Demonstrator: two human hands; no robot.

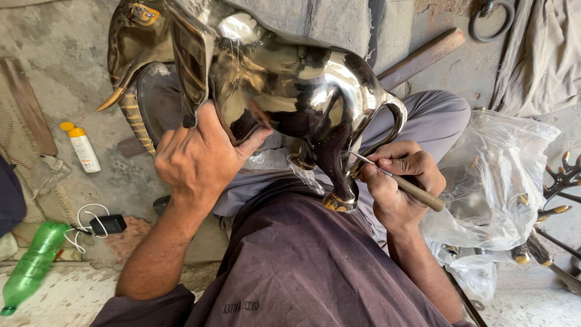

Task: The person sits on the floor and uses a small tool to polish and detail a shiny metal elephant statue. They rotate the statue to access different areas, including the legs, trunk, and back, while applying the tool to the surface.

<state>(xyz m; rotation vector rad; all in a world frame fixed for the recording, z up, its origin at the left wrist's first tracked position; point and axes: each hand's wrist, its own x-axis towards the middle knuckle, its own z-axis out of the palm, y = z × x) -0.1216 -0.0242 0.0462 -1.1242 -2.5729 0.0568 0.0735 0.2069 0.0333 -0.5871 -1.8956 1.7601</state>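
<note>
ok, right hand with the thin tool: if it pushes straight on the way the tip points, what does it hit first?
The right hand holds a thin tool aimed up and left. Its tip already sits at the shiny metal elephant, by the rear leg, so that leg comes first. Whether it touches is unclear.

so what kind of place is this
Probably a small metalcraft workshop, worked at floor level: a polished metal elephant figure on the lap, a fine tool at its leg, more metal pieces beside plastic wrapping.

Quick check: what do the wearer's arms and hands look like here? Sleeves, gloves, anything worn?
Both hands are bare: no gloves, rings or watch on the left hand or the right hand. The forearms are uncovered; the dark purplish-grey cloth sleeve sits pushed up at the left elbow.
</note>
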